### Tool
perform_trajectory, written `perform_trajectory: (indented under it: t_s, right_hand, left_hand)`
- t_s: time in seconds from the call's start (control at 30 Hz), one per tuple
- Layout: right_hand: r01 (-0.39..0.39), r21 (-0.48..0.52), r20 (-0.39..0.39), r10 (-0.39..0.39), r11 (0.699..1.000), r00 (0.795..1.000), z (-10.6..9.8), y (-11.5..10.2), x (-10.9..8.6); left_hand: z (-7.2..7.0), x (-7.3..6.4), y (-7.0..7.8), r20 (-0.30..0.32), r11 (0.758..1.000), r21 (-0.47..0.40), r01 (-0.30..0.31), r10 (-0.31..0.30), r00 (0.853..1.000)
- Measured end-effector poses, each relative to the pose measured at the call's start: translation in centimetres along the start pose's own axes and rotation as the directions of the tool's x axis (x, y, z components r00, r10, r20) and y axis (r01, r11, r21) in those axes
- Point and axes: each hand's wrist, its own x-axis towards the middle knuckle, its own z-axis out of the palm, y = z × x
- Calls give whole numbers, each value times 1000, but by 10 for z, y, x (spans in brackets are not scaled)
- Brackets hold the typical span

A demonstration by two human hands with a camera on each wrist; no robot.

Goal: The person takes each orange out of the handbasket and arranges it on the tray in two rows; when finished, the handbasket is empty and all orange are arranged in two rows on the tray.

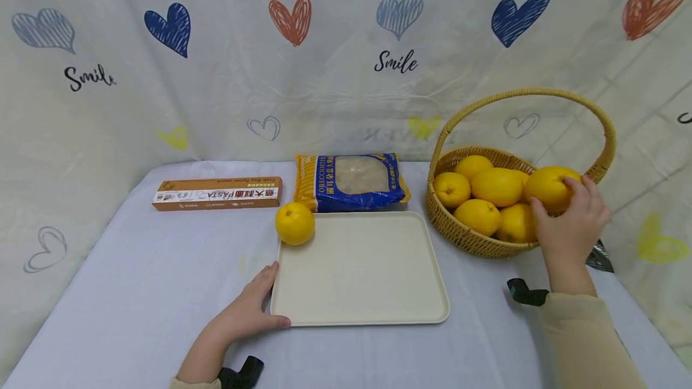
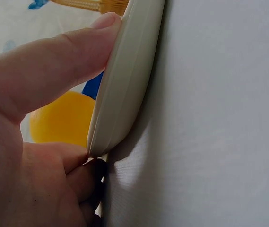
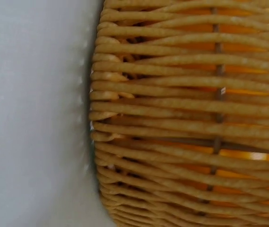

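Note:
My right hand (image 1: 574,227) grips a yellow lemon (image 1: 550,188) at the right side of a wicker basket (image 1: 465,236), thumb on one side and fingers on the other. Several more lemons (image 1: 497,187) lie in that basket. Its woven wall (image 3: 186,104) fills much of the right wrist view, where the hand itself is out of sight. At the near left corner of a cream tray (image 1: 362,269), my left hand (image 1: 240,311) rests with its thumb against the front rim and its fingers along the left side. One lemon (image 1: 294,224) sits on the tray's far left corner.
Behind the tray lies a blue and yellow bag of orecchiette pasta (image 1: 357,182). Left of it is a flat brown and white pasta box (image 1: 217,194). The basket's tall handle (image 1: 527,93) arches over the fruit. A dark shiny thing (image 1: 600,257) shows partly behind the right wrist.

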Motion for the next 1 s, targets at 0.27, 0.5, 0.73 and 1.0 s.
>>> perform_trajectory:
  t_s: [0.27, 0.5, 0.73, 1.0]
  right_hand:
    - [96, 128, -39, -92, 987, 995, -2, -17, -5]
    - [120, 272, -20, -119, 955, 993, -5, -47, -7]
    - [-10, 382, 158, -54, 924, 986, 2, -84, -14]
    - [91, 626, 209, -279, 775, 937, 27, -131, -35]
  left_hand:
    - [-1, -3, -1, 3, 1000, -3, 9, -9, 1000]
    - [1, 0, -2, -1, 1000, -3, -5, 5, 1000]
    - [-1, 3, 1, -6, 1000, -5, -7, 7, 1000]
    - [-1, 1, -1, -3, 1000, -1, -3, 3, 1000]
